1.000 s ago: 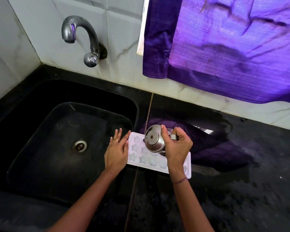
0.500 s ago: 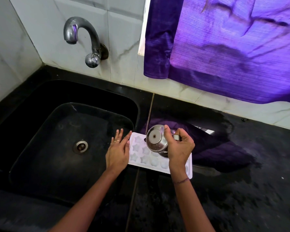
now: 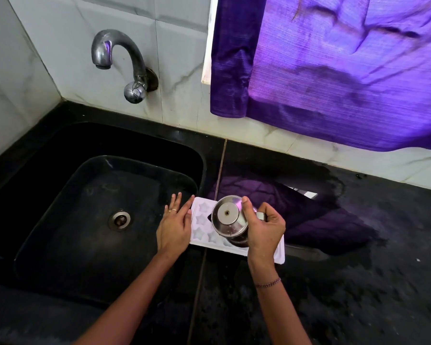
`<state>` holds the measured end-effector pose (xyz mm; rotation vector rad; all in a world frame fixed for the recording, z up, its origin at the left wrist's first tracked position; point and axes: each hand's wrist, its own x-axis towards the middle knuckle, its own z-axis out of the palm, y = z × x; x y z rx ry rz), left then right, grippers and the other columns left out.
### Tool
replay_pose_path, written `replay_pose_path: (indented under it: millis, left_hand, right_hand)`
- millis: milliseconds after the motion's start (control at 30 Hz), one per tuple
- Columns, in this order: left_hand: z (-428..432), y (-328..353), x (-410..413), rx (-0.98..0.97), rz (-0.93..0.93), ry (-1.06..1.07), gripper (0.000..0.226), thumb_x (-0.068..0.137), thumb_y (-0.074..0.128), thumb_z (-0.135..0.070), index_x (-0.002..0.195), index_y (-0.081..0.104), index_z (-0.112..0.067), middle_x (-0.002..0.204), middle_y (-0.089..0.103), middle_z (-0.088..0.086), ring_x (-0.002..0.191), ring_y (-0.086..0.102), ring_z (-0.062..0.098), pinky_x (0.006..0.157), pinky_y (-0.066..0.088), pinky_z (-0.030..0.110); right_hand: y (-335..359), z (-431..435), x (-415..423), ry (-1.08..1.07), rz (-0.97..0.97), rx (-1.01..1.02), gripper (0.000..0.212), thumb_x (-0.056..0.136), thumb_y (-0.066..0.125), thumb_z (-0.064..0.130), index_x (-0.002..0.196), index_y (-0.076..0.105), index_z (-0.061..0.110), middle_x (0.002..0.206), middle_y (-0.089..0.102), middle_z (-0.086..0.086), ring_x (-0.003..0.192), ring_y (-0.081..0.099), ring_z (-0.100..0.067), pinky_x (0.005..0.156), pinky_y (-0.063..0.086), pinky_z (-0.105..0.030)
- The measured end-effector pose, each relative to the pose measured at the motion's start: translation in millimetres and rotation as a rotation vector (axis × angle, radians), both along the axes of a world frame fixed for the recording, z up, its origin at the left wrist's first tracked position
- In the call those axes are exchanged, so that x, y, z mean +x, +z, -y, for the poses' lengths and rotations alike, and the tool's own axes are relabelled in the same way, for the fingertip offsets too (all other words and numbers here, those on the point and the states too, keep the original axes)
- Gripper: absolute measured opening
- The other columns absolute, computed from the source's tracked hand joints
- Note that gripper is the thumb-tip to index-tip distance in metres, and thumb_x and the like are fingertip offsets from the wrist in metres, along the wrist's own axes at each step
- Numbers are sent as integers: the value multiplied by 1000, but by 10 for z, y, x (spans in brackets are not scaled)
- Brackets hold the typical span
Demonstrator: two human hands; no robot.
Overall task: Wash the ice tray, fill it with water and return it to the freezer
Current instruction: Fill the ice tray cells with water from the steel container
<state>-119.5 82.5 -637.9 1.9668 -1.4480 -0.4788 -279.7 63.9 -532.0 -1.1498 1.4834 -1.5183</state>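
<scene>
A purple curtain (image 3: 346, 70) hangs over the tiled wall. Below it, a black sink (image 3: 47, 245) is set into the dark, wet surface (image 3: 358, 295), with a tap (image 3: 125, 61) above. The white ice tray (image 3: 200, 220) lies on the surface just right of the sink. The right hand (image 3: 264, 230) grips a steel jug (image 3: 228, 220) tipped over the tray. The left hand (image 3: 173, 230) rests against the tray's left end, fingers straight.

Head camera looks steeply down at sink (image 3: 67, 247).
</scene>
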Motion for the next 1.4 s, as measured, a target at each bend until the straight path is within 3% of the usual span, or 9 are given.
replay_pose_path:
  millis: [133,300,567,767,867,1067,1300,1400]
  left_hand:
    - [4,-19,8,10,15,-6,43,100,30,-28,142,37,-32,155,25,3,145,9,10,116,7,26]
    - [1,-11,-3,4,9,-2,42,101,33,-25,142,37,-32,155,24,2,146,9,10,116,7,26]
    - [-2,-22,7,9,26,-19,50,95,21,-35,144,32,-35,156,24,2,146,10,12,117,14,33]
    - [4,-7,0,-4,26,-10,48,95,24,-34,141,39,-34,155,27,4,146,12,12,117,12,30]
    - [2,-8,0,-8,22,-9,48,96,23,-34,140,40,-34,154,27,4,146,12,12,117,13,31]
    - [8,-27,2,-9,22,-4,41,101,33,-24,140,40,-35,155,26,3,146,11,11,118,12,30]
    - [-6,-1,3,0,71,-8,50,95,20,-35,141,39,-34,155,27,3,146,12,12,117,13,31]
    - [-4,-10,-1,8,94,-6,44,100,27,-28,142,38,-34,155,26,3,146,11,13,117,14,33]
  right_hand:
    - [-25,-96,40,30,-70,-35,52,77,76,7,50,31,10,48,28,7,45,28,-5,50,30,-11]
    - [-64,-155,83,82,-165,-95,58,76,76,4,48,30,26,44,39,13,46,34,-5,53,31,-10]
    - [-113,-137,85,97,-262,-139,45,75,77,8,49,41,4,47,40,5,51,34,-11,53,34,-16]
    - [-66,-129,90,107,-299,-162,56,74,78,9,49,30,24,47,32,10,52,28,-7,51,31,-19]
    - [-51,-117,92,108,-322,-164,57,75,78,10,50,29,25,48,29,11,52,28,-8,51,33,-26]
    - [-30,-101,65,98,-304,-179,62,74,78,6,50,27,34,48,38,13,51,30,-7,54,31,-14]
    - [9,-104,-32,23,-135,-95,53,76,77,8,51,31,12,51,27,6,52,23,-8,52,27,-16]
    - [48,-102,-82,-6,-75,-62,53,77,76,10,51,30,12,50,25,4,50,22,-6,49,25,-16]
